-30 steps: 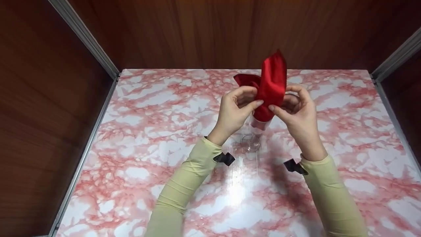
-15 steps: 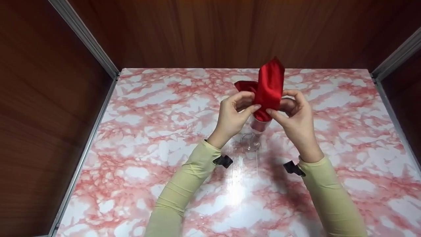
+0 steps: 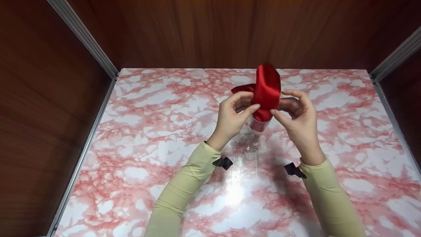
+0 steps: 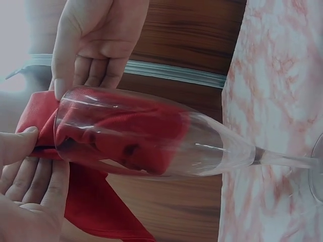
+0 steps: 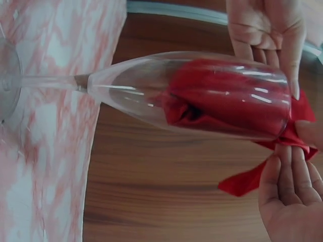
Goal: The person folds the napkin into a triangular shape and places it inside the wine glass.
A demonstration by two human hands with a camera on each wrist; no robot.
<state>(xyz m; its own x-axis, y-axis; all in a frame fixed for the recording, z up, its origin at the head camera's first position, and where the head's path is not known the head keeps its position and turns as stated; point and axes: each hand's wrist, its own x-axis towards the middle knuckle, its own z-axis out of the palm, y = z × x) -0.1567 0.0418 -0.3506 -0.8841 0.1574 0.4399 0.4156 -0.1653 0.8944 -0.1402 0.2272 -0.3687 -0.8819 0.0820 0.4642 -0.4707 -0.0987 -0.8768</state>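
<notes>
A champagne flute [image 4: 207, 146] stands upright on the table, its round foot [image 3: 249, 142] visible in the head view. The lower part of a shiny red napkin [image 3: 267, 87] is bunched inside the flute's bowl. Above the rim one broad fold rises, and another tail hangs out at the far left side. My left hand [image 3: 231, 115] pinches the napkin at the rim between thumb and fingers. On the opposite side, my right hand [image 3: 301, 120] holds it the same way, thumb in front and fingers behind. Both wrist views show fingertips right at the glass mouth.
The table [image 3: 138, 171] has a pink-and-white marbled top. Brown wood-grain panels [image 3: 197, 33] rise at the back and both sides, with metal strips along their corners. A dark wrist mount [image 3: 223, 163] sits at each light green cuff.
The standing fold of the napkin has sunk lower and its top has rounded over. Both hands have shifted slightly down with it, keeping their hold at the rim.
</notes>
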